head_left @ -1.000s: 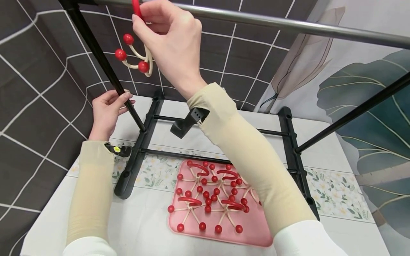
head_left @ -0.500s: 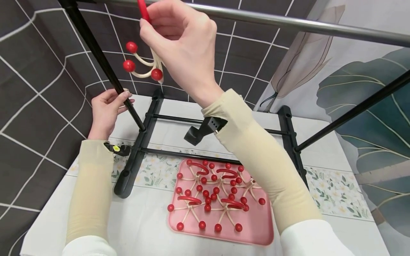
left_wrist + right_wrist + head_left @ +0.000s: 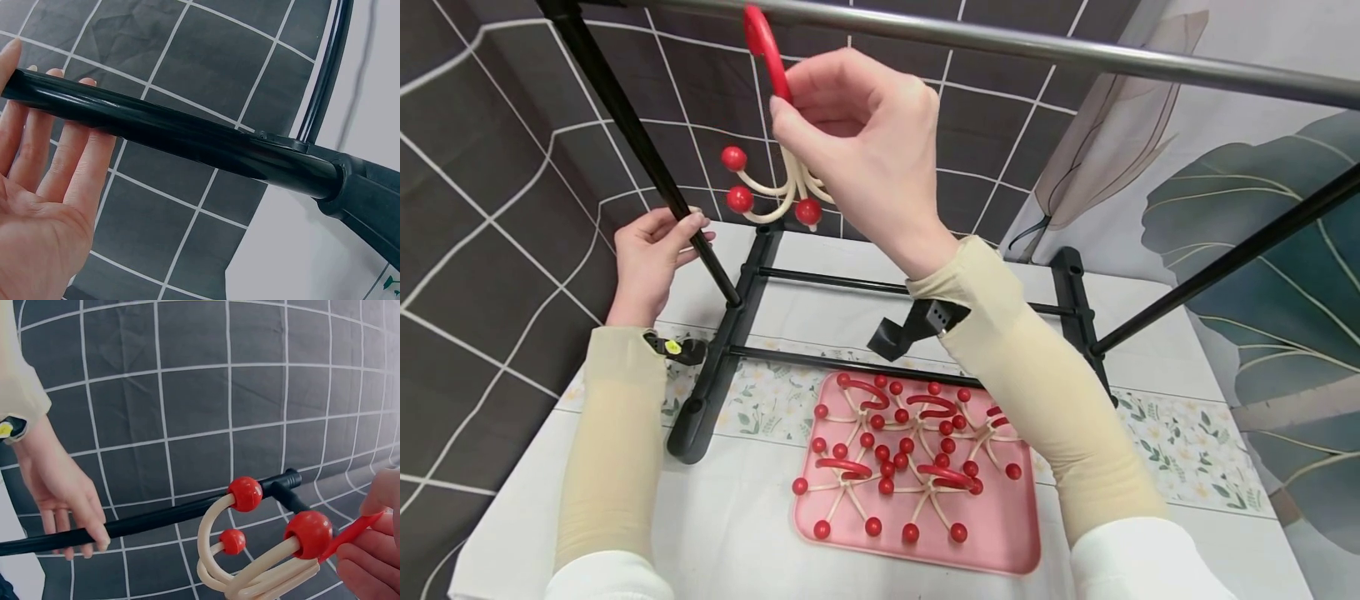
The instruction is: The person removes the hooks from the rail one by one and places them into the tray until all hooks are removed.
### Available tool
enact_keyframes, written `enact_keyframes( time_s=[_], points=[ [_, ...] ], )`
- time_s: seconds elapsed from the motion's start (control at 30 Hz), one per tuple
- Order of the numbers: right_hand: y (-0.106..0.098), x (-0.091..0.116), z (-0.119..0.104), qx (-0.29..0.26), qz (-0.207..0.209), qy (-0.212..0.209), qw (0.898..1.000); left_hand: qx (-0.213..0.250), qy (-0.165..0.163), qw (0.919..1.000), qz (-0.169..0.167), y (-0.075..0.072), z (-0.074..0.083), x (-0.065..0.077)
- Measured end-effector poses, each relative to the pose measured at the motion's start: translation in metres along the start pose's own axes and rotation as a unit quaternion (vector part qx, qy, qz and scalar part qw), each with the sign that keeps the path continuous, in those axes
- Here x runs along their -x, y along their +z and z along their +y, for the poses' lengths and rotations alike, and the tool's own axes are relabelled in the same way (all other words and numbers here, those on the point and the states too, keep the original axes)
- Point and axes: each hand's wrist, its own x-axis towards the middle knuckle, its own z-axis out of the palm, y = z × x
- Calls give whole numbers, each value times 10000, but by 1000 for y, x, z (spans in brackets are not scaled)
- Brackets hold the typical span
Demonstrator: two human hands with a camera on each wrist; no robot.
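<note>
My right hand point(image 3: 868, 154) pinches a multi-arm hook hanger by its red hook point(image 3: 766, 50). The hook's upper curve overlaps the metal rail point(image 3: 970, 37) in the head view. Below it, the hanger's cream arms point(image 3: 250, 584) curve outward and end in red balls point(image 3: 310, 534); the right hand hides some of them. On the left, my left hand point(image 3: 647, 258) holds the rack's black post point(image 3: 181, 134) between thumb and fingers. In the left wrist view its fingers point(image 3: 75, 150) lie behind the post.
A pink tray point(image 3: 992, 533) on the white table holds several similar hangers with red hooks. The rack's black feet point(image 3: 715, 392) and crossbars point(image 3: 850, 365) stand behind it. A second slanted post point(image 3: 1225, 267) rises at right. Dark tiled sheeting point(image 3: 482, 217) covers the left and back.
My right hand has moved right and lower in the head view with the hanger, and more of the red hook now shows. The left hand stays on the post.
</note>
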Motion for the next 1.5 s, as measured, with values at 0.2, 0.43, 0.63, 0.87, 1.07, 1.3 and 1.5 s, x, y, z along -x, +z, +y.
enact_keyframes(
  time_s=[0.2, 0.43, 0.63, 0.87, 1.07, 1.3, 1.5],
  points=[
    [-12, 14, 6, -107, -10, 138, 9998, 77, -43, 10000, 26, -1, -2, 0],
    [-33, 40, 13, -105, -47, 158, 9998, 124, -15, 9999, -2, 0, -1, 1],
    [-50, 59, 13, 341, 73, 410, 9986, 139, -1, 9999, -29, 0, -1, 1],
    [-63, 83, 11, 530, -1, 863, 9949, 123, -6, 9999, -34, -1, 0, 1],
    [-75, 102, 9, 716, -165, 1016, 9921, 132, -7, 9999, -4, -2, 0, 2],
    [-93, 123, 5, 901, -252, 1313, 9869, 168, 17, 9999, -29, -2, 0, 3],
    [-111, 136, 1, 750, -243, 1524, 9852, 117, 17, 9999, -14, -2, 1, 4]
  ],
)
